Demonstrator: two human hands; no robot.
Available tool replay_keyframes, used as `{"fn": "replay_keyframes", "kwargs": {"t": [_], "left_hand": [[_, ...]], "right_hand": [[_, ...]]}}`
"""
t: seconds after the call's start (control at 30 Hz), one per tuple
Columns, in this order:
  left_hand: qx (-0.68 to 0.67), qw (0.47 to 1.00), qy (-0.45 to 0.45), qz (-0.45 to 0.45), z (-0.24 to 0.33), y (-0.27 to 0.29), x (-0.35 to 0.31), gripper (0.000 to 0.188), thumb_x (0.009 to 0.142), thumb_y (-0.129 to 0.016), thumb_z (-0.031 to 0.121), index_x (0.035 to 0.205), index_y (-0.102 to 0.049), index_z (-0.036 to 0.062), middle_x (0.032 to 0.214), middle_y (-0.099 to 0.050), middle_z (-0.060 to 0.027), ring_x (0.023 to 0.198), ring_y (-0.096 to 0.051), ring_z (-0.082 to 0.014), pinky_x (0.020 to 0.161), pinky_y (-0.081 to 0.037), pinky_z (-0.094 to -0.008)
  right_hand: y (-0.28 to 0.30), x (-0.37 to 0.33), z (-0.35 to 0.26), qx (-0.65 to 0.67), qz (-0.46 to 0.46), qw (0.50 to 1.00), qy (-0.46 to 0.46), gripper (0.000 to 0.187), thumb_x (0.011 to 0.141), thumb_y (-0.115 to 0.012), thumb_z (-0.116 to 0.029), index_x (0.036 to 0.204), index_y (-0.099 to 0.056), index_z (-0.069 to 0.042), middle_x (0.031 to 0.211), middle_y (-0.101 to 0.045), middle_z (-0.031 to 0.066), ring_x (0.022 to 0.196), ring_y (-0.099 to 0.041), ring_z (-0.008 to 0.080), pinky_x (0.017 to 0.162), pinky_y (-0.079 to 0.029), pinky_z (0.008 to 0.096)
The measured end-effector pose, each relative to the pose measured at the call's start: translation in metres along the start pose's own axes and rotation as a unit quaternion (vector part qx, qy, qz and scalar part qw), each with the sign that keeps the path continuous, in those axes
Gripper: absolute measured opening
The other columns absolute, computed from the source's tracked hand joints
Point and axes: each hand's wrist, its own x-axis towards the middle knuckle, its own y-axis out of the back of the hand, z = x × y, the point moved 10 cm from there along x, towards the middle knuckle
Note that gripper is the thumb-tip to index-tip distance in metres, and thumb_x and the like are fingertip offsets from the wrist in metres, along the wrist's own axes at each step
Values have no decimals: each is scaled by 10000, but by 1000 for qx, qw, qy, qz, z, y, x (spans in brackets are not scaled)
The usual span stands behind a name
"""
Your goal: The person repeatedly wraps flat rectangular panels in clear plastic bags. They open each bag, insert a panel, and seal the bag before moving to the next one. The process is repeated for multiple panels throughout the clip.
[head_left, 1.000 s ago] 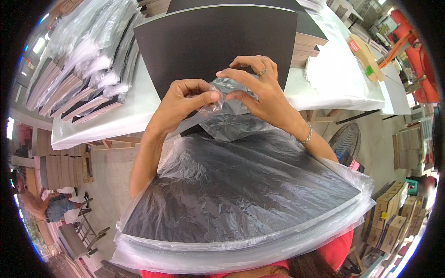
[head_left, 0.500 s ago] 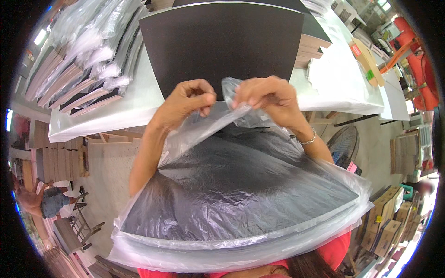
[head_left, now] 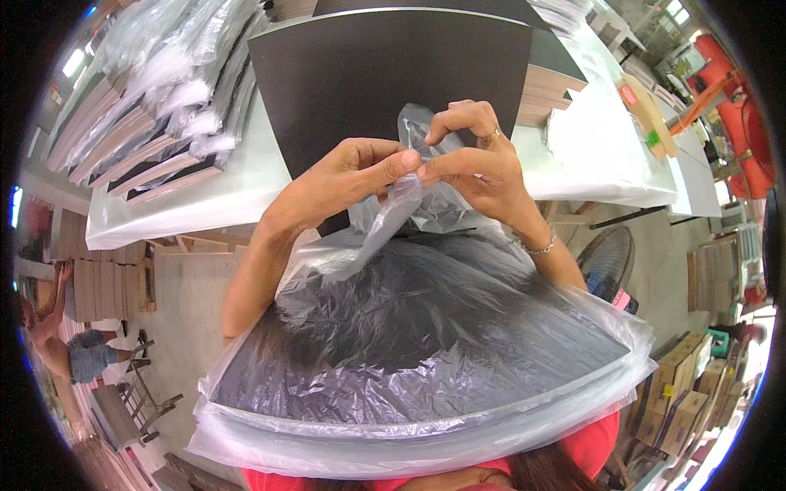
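A dark flat board wrapped in a clear plastic bag point(head_left: 426, 327) leans against my body, its far end gathered between my hands. My left hand point(head_left: 356, 176) pinches the bunched plastic, thumb and fingers pressed together. Right beside it, my right hand point(head_left: 479, 159) holds the same gathered end between thumb and fingertips, its index finger raised and bent. A loose flap of the bag sticks up between the two hands. Beyond them a bare black board point(head_left: 393, 74) stands tilted on the white-covered table point(head_left: 188, 213). A bracelet circles my right wrist.
Several plastic-wrapped boards point(head_left: 155, 106) are piled at the table's left. Brown-edged boards point(head_left: 553, 90) lie behind the black one. A fan point(head_left: 607, 258) stands at the right, above stacked cartons point(head_left: 675, 401). Another person point(head_left: 78, 344) is at the far left near stacked boards.
My left hand has moved right to meet the right hand and now grips the plastic. The bag's end is bunched tighter, and my right index finger has lifted.
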Motion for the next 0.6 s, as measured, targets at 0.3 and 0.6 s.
{"fn": "replay_keyframes", "kwargs": {"t": [0.3,0.6], "left_hand": [[-81,997,-1,16,-12,11,-6,315,845,-670,374,839,-612,65,753,-556,26,713,-488,-59,649,-379,-197],[-73,996,50,7,-20,9,-13,358,849,-650,414,880,-642,57,787,-582,14,738,-504,-62,663,-395,-205]], "right_hand": [[-5,-5,0,13,-12,1000,-1,202,631,-742,-49,799,-704,-155,914,-584,21,911,-537,203,939,-393,419],[4,-6,0,-19,11,1000,17,221,628,-755,-52,818,-713,-159,936,-570,5,942,-515,205,871,-418,383]]}}
